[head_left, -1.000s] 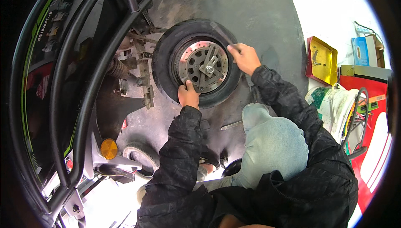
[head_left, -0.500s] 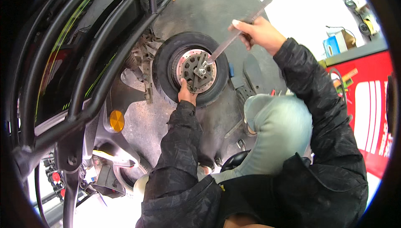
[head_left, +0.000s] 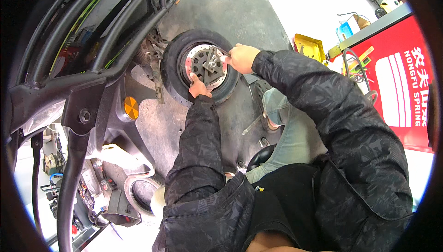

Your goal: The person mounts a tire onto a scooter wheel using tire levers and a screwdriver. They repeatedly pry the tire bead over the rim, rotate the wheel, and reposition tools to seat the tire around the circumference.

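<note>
Both hands work at the small wheel, which lies ahead of the crouching person on the grey floor, disc face turned toward them. Left hand, the nearer one, presses against the lower rim of the brake disc; whether its fingers curl round anything cannot be told. Right hand, farther out and to the right, is closed round the handle of a wrench, whose long axis runs leftward from the fist to the hub. Beyond the wheel rises the scooter's black frame. Farther right sit a yellow tray and a red cabinet.
</note>
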A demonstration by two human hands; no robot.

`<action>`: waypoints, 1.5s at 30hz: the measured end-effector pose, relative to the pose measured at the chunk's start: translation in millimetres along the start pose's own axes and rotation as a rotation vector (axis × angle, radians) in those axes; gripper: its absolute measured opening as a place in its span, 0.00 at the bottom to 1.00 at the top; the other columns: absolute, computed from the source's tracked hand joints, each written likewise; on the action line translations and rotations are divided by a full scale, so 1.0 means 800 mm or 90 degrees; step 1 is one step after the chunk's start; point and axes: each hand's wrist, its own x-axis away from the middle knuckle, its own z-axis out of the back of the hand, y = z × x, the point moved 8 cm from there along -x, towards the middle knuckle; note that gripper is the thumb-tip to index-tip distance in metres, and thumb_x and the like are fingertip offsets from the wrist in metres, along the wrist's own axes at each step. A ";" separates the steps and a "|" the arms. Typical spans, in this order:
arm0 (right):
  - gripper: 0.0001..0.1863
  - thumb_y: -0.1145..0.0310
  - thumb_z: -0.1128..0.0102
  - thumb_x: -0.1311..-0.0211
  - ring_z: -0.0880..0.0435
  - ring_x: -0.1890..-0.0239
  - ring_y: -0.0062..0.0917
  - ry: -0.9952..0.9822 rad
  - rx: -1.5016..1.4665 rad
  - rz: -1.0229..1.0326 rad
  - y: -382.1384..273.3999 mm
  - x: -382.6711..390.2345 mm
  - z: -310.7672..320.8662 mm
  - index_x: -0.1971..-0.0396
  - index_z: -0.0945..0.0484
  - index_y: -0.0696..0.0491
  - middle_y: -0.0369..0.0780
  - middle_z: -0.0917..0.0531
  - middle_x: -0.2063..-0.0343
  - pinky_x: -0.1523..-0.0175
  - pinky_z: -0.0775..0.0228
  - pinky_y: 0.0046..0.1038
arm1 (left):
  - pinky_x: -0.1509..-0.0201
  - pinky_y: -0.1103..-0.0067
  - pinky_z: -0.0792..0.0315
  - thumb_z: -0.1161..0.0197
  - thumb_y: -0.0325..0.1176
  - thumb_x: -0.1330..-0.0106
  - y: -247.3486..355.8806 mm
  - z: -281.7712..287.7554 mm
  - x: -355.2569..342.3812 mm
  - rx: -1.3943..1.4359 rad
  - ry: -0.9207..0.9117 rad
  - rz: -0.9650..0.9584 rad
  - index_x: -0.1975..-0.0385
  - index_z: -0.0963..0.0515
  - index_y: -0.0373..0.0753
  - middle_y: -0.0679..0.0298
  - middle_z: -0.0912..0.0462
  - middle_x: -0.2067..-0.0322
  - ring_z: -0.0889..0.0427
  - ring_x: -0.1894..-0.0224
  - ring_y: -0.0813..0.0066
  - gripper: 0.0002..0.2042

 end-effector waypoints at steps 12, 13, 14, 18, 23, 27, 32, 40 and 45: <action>0.10 0.67 0.39 0.45 0.10 0.74 0.45 -0.036 -0.087 -0.009 0.035 -0.030 -0.057 0.76 0.17 0.59 0.50 0.14 0.80 0.65 0.17 0.44 | 0.77 0.69 0.23 0.41 0.61 0.25 -0.004 -0.020 0.001 0.165 -0.018 0.053 0.50 0.18 0.30 0.59 0.13 0.62 0.14 0.72 0.62 0.32; 0.09 0.67 0.37 0.48 0.10 0.74 0.46 -0.032 -0.111 0.016 0.035 -0.032 -0.068 0.77 0.18 0.58 0.50 0.14 0.80 0.66 0.17 0.44 | 0.79 0.69 0.25 0.41 0.61 0.25 0.001 -0.021 0.008 0.163 -0.011 0.055 0.51 0.17 0.31 0.59 0.13 0.63 0.15 0.73 0.62 0.31; 0.08 0.67 0.34 0.52 0.11 0.72 0.47 0.067 -0.044 0.066 0.029 -0.029 -0.066 0.77 0.19 0.57 0.49 0.16 0.82 0.66 0.18 0.44 | 0.81 0.69 0.27 0.41 0.60 0.24 0.008 -0.023 0.015 0.165 -0.013 0.048 0.52 0.17 0.32 0.60 0.13 0.64 0.15 0.75 0.62 0.30; 0.11 0.63 0.36 0.46 0.11 0.69 0.46 0.068 -0.141 -0.030 0.034 -0.031 -0.112 0.76 0.18 0.57 0.52 0.14 0.78 0.58 0.17 0.42 | 0.88 0.72 0.46 0.41 0.60 0.25 0.018 -0.026 0.035 0.130 -0.021 0.131 0.59 0.17 0.37 0.61 0.14 0.72 0.27 0.87 0.65 0.27; 0.25 0.58 0.52 0.34 0.10 0.70 0.37 0.078 -0.597 -0.361 0.054 -0.026 -0.157 0.80 0.15 0.61 0.49 0.12 0.76 0.53 0.18 0.34 | 0.74 0.70 0.18 0.48 0.56 0.20 0.029 -0.029 0.042 0.080 -0.042 0.135 0.42 0.23 0.36 0.58 0.14 0.52 0.11 0.67 0.59 0.26; 0.25 0.58 0.52 0.35 0.09 0.64 0.43 0.050 -0.578 -0.445 0.064 -0.036 -0.149 0.77 0.15 0.65 0.54 0.12 0.73 0.49 0.19 0.39 | 0.65 0.64 0.11 0.49 0.52 0.19 0.035 -0.035 0.051 0.119 -0.050 0.110 0.42 0.25 0.33 0.55 0.16 0.50 0.11 0.62 0.57 0.25; 0.26 0.57 0.51 0.33 0.09 0.63 0.47 0.136 -0.465 -0.522 0.064 -0.055 -0.114 0.69 0.14 0.67 0.56 0.13 0.73 0.48 0.19 0.42 | 0.61 0.56 0.10 0.49 0.49 0.18 0.045 -0.040 0.043 0.134 -0.061 0.078 0.38 0.29 0.29 0.51 0.18 0.47 0.11 0.58 0.53 0.26; 0.27 0.54 0.49 0.33 0.14 0.49 0.56 0.146 -0.513 -0.578 0.081 -0.072 -0.121 0.62 0.13 0.66 0.63 0.14 0.58 0.39 0.24 0.48 | 0.57 0.58 0.11 0.53 0.53 0.17 0.043 -0.026 0.012 0.031 -0.022 0.098 0.35 0.30 0.29 0.49 0.19 0.44 0.11 0.53 0.53 0.29; 0.27 0.53 0.48 0.31 0.14 0.49 0.55 0.209 -0.471 -0.584 0.093 -0.069 -0.171 0.61 0.13 0.66 0.63 0.14 0.58 0.41 0.23 0.48 | 0.48 0.53 0.15 0.55 0.53 0.17 0.050 -0.033 0.021 0.104 -0.055 0.106 0.33 0.32 0.30 0.47 0.23 0.39 0.15 0.46 0.50 0.30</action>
